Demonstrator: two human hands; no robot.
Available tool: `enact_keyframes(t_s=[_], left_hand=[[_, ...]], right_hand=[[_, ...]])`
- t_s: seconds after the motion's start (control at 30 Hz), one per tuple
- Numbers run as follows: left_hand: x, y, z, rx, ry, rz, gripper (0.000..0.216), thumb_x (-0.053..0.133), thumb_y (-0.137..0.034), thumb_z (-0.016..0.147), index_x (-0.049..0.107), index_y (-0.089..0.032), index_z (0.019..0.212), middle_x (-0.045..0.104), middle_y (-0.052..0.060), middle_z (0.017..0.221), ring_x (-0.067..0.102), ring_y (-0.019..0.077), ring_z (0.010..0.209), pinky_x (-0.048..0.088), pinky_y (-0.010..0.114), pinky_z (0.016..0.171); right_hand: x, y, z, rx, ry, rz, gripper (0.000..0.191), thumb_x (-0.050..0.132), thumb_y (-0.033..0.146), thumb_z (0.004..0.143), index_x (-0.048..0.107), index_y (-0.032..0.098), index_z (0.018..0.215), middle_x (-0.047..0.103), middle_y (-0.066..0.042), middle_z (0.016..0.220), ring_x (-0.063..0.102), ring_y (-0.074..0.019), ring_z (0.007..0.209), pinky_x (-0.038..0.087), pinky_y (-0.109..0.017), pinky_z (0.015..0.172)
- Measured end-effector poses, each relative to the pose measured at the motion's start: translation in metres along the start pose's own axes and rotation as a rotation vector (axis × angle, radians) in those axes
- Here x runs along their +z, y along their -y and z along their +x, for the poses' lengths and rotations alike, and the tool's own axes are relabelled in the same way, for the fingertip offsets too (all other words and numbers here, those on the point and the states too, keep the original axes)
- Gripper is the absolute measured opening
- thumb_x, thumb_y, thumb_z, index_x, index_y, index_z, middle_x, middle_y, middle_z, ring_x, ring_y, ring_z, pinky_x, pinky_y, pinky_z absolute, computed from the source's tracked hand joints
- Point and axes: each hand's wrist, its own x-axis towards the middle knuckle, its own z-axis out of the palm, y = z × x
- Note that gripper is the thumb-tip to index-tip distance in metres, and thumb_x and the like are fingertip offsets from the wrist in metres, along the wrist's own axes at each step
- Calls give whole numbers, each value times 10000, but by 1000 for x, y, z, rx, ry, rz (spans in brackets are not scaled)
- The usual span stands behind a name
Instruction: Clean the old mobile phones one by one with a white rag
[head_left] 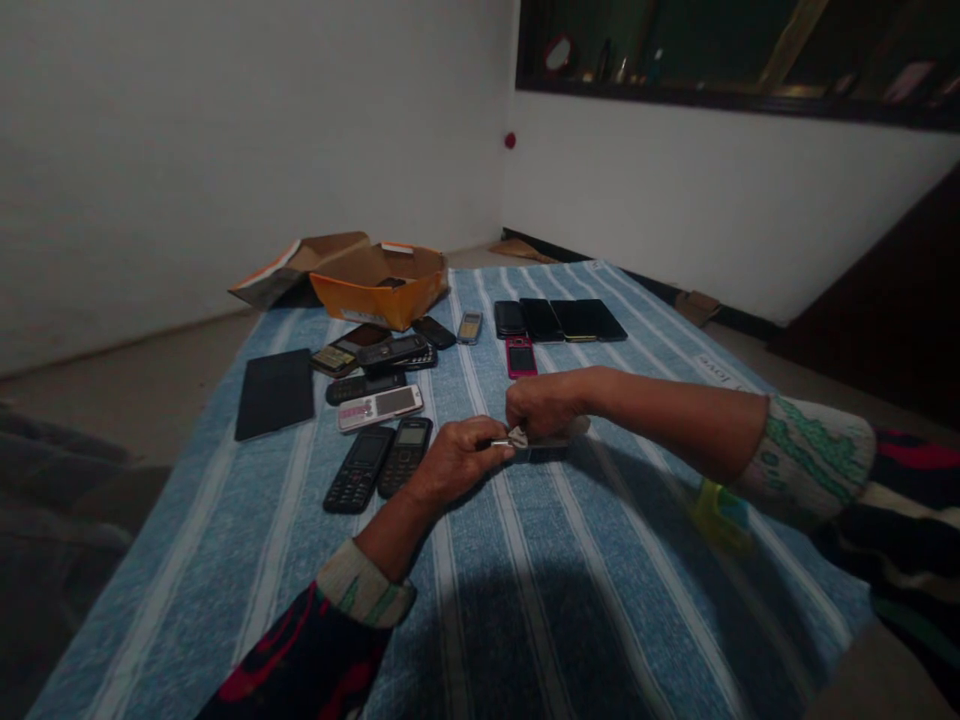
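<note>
Over the middle of the bed, my left hand pinches a small slim thing with a pale shiny edge; it may be a phone, but most of it is hidden by my fingers. My right hand is closed and bent down against it. A whitish crumpled scrap, like tissue or cloth, shows between the two hands, under my right fingers. Just below my right hand lies a low grey box-like thing, partly covered. Close to my left hand are two black keypad phones side by side.
More keypad phones, among them a white and pink one, lie left of centre near a dark tablet. An orange carton stands behind. Dark phones form a row beyond a pink phone. A yellow-green object sits right.
</note>
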Motion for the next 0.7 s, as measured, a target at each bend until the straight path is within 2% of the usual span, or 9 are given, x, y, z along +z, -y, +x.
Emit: enact_keyframes(t_s=[0.2, 0.7], left_hand=[[-1, 3, 0, -6, -23, 4, 132, 645, -261, 802, 713, -148, 809, 686, 46, 801, 621, 169, 754, 475, 286, 721], [-1, 0, 0, -33, -16, 5, 138, 642, -262, 797, 720, -150, 817, 699, 51, 809, 629, 178, 763, 485, 306, 736]], right_hand=[[0, 0, -5, 46, 49, 9, 255, 539, 81, 749, 745, 87, 898, 703, -80, 714, 497, -120, 547, 325, -259, 553], [5, -3, -12, 84, 46, 20, 233, 548, 85, 741, 740, 80, 871, 688, -76, 703, 458, -114, 529, 316, -262, 537]])
